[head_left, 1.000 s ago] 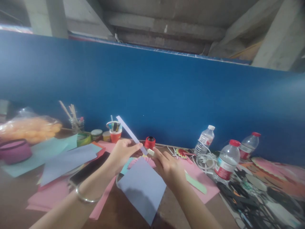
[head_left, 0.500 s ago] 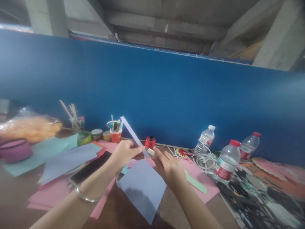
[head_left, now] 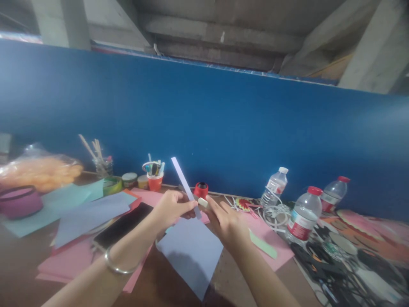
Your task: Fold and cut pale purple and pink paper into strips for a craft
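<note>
A narrow lavender paper strip [head_left: 182, 178] is pinched in my left hand [head_left: 171, 209], its upper end slanting up to the left and its lower end reaching just below the thumb. My right hand [head_left: 228, 221] is closed on a small pale block-like piece [head_left: 203, 203], whose kind I cannot make out. That piece is close beside the strip; whether they touch is unclear. Below both hands lies a lavender paper sheet [head_left: 193, 256] with a shadow across it. Behind the hands stands a red round container [head_left: 201, 189] with a dark top.
Coloured paper sheets [head_left: 91, 213] and a black phone [head_left: 123, 226] lie left. A red cup [head_left: 155, 182] of tools stands behind. At right are plastic bottles [head_left: 305, 215], a pale green strip [head_left: 262, 244] on pink paper, and tangled dark items [head_left: 335, 264]. A blue wall [head_left: 204, 119] rises behind.
The lavender strip has shifted right and stands a little steeper, its lower end now showing below my left thumb. My left hand has moved slightly right; my right hand is nearly still.
</note>
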Motion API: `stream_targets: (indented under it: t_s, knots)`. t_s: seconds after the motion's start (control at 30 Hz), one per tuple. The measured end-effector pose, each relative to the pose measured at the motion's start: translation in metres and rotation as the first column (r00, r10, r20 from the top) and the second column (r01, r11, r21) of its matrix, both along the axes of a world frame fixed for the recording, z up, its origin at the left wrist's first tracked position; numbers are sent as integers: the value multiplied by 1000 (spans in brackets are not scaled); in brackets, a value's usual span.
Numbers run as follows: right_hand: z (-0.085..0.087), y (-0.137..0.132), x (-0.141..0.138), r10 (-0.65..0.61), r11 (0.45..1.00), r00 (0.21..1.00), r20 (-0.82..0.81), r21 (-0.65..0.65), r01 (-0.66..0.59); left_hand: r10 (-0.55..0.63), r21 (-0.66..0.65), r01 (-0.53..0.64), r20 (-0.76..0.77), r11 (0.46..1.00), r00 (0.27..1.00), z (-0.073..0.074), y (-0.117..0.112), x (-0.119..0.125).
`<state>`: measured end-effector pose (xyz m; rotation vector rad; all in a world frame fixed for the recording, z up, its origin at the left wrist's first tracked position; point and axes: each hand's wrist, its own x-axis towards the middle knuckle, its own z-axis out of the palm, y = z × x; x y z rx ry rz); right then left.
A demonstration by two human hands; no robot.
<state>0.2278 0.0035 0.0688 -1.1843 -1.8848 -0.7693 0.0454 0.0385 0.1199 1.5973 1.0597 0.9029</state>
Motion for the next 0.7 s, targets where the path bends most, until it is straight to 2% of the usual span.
stream_targets:
  t_s: [0.13, 0.4, 0.7]
  knots:
    - [1, 0, 0, -8, 1000, 1000, -7, 5, 8, -4, -3, 4, 57, 1000, 998, -4, 4, -2]
    - [1, -1, -1, -31, 999, 1000, -3, -14, 31, -13, 46, -3, 341, 999, 940, -6, 8, -4]
    - [-3, 1, -3, -35, 999, 999, -3, 14, 35, 22, 61, -47, 353, 997, 935, -7, 7, -4]
